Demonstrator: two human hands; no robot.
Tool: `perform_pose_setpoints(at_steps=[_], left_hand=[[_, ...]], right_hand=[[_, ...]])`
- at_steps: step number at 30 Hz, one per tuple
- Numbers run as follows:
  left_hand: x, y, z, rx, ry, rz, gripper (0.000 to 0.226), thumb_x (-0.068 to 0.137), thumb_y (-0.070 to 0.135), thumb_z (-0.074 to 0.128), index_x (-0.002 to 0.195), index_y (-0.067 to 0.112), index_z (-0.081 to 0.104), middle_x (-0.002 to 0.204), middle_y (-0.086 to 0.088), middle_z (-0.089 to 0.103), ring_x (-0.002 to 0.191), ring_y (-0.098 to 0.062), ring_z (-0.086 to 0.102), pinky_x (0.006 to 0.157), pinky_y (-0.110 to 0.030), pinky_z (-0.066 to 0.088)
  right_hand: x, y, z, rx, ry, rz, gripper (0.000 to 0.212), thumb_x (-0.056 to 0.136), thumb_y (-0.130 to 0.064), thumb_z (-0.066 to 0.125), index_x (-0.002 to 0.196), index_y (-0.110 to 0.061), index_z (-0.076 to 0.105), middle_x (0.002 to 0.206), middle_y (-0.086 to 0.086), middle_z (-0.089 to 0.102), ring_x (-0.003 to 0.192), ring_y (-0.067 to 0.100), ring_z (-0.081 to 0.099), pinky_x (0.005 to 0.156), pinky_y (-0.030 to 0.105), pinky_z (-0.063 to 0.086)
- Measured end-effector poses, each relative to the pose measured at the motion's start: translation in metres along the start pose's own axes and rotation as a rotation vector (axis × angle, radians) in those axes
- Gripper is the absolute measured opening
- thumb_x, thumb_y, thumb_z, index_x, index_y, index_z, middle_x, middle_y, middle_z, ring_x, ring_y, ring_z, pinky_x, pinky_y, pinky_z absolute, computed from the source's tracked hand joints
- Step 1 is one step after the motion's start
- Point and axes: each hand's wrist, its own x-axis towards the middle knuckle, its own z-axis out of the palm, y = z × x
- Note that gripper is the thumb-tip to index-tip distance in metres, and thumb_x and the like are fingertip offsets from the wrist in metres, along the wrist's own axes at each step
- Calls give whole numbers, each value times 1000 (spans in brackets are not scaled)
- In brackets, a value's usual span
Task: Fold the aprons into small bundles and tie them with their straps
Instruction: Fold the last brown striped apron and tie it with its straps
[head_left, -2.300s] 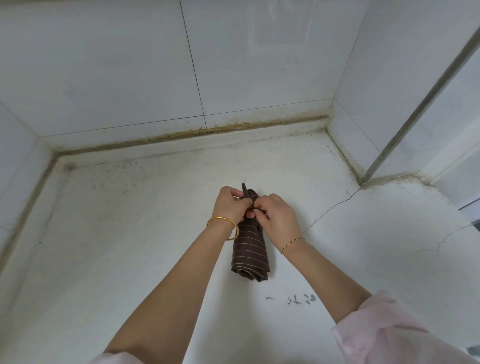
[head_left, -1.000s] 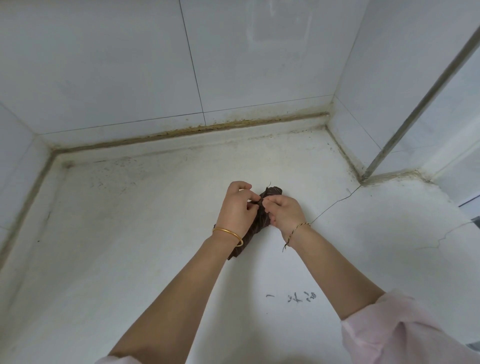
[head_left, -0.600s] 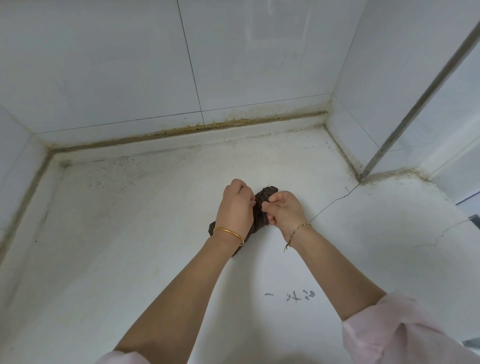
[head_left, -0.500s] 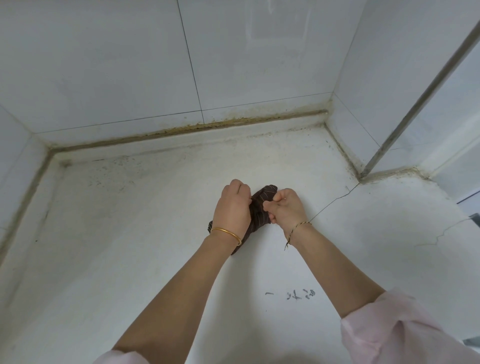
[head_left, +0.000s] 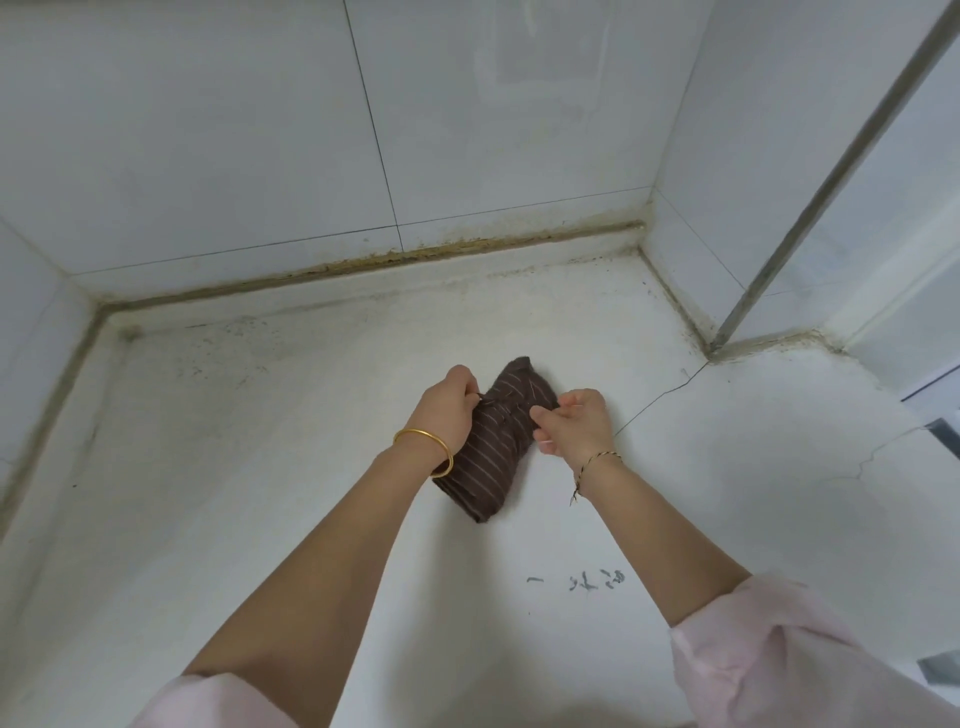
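Striped apron bundle (head_left: 493, 460) lies diagonal on table (head_left: 249, 467), waist cinched. Left hand (head_left: 447, 413) grip pinches strap (head_left: 491, 400). Right hand (head_left: 574, 428) grip curled at knot, likely pinching strap's other end. Opposed pull likely to tighten tie.

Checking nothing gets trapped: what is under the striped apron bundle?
Only the white countertop shows around the striped apron bundle. The patch directly beneath is covered by the cloth, and the left hand hides its left edge.
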Motion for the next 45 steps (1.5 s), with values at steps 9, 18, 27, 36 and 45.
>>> perform_pose_setpoints(at_steps=[9, 18, 27, 36, 45], left_hand=[[5, 107, -23, -212, -37, 177, 11, 99, 15, 39, 92, 15, 46, 81, 0, 52, 69, -13, 48, 66, -29, 43], [-7, 302, -28, -246, -180, 486, 20, 93, 8, 50, 76, 17, 47, 86, -9, 59, 92, -29, 64, 82, -44, 56], [-50, 539, 5, -63, 119, 859, 10, 92, 5, 48, 84, 11, 50, 93, -11, 60, 93, -29, 62, 84, -43, 53], [-44, 670, -13, -33, 348, 953, 6, 93, 8, 50, 95, 11, 54, 94, -4, 58, 91, -25, 61, 84, -39, 53], [-35, 748, -85, -120, 478, 997, 20, 88, -3, 49, 89, 16, 52, 99, -7, 58, 88, -25, 63, 80, -36, 56]], right_hand=[[-21, -44, -83, 470, -377, 67, 37, 92, -31, 56, 127, -18, 54, 118, 5, 64, 103, 22, 62, 79, 38, 56], [-52, -133, -242, 360, -41, -381, 20, 91, -25, 59, 111, -26, 60, 103, -4, 70, 93, 15, 66, 75, 37, 56], [-90, -222, -449, 381, 36, -587, 25, 89, -28, 61, 113, -22, 60, 98, -6, 72, 87, 14, 68, 80, 37, 56], [-83, -317, -540, 386, 66, -758, 25, 88, -23, 64, 112, -21, 57, 98, -4, 71, 88, 13, 67, 72, 34, 56], [-77, -416, -560, 443, 125, -943, 37, 86, -20, 67, 119, -14, 52, 109, 3, 68, 91, 15, 67, 72, 35, 57]])
